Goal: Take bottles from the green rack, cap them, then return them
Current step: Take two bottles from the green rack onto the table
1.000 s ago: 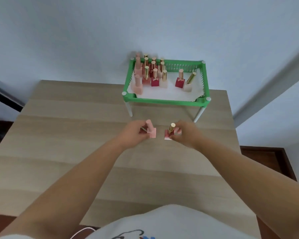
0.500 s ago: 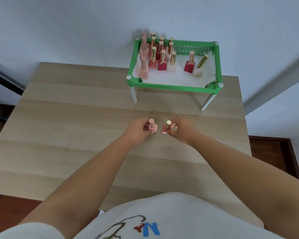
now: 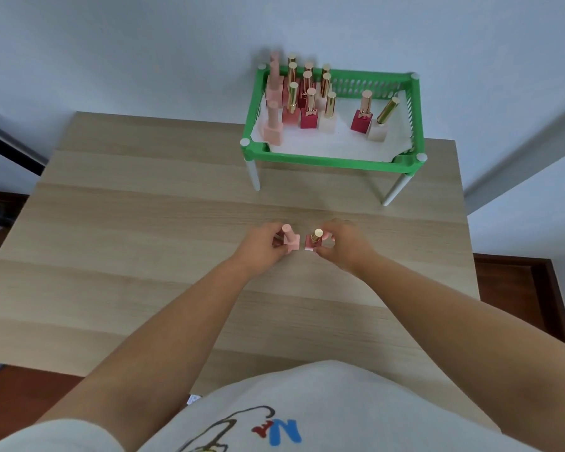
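Two capped bottles are being held upright, side by side, mid-table toward the far edge: a pink bottle [image 3: 291, 240] clamped by the left hand [image 3: 261, 246], a gold-capped bottle [image 3: 313, 241] by the right hand [image 3: 343, 244]. The green rack [image 3: 333, 159] is standing well beyond, far-right corner.

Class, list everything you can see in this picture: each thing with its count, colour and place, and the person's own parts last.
Table: one, light wood, fills the middle of the view.
Rack: one, green with white legs, far right of the table, against the wall.
Bottles in the rack: about a dozen, pink, red and pale with gold or pink caps; most crowded at its left end, two apart at the right.
Pink-capped bottle: one, pink, on the table in the left hand.
Gold-capped bottle: one, red-pink, on the table in the right hand.
Wall: pale blue-white, behind the table.
Floor: dark brown, beside the table.
Left hand: grips the pink-capped bottle.
Right hand: grips the gold-capped bottle.
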`<action>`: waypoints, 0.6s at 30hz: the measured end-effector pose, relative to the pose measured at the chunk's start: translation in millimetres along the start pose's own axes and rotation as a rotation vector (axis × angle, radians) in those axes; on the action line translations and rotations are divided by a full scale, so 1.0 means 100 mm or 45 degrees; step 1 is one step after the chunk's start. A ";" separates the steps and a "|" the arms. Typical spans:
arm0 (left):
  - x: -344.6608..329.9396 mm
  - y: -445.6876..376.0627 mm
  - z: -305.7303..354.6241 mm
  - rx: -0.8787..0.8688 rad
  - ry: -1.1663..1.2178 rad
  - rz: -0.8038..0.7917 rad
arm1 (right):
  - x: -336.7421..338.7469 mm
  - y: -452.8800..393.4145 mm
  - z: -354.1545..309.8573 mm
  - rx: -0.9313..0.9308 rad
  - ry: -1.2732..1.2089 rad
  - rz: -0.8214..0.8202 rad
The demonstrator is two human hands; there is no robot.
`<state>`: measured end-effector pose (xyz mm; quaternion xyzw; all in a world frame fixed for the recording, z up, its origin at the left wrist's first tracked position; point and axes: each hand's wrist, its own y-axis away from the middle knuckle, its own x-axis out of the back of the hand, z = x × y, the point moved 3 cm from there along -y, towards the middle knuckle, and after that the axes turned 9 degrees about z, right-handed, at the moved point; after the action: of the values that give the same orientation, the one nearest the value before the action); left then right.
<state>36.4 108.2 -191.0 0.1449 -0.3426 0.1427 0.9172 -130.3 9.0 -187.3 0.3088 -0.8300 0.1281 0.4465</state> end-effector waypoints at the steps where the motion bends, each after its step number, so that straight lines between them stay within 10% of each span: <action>1: 0.00 0.00 0.00 0.006 0.016 -0.008 | 0.01 0.01 0.01 -0.004 -0.009 0.001; 12: 0.16 0.00 0.12 0.052 0.142 -0.055 | 0.17 0.08 0.07 -0.093 -0.141 -0.049; 18: 0.56 -0.17 0.80 -0.267 0.323 0.300 | 0.73 0.09 0.06 -0.037 -0.265 0.211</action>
<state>36.0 73.0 -98.1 -0.0117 -0.2519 0.2297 0.9400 -170.0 -16.0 -129.8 0.2444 -0.8963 0.1198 0.3502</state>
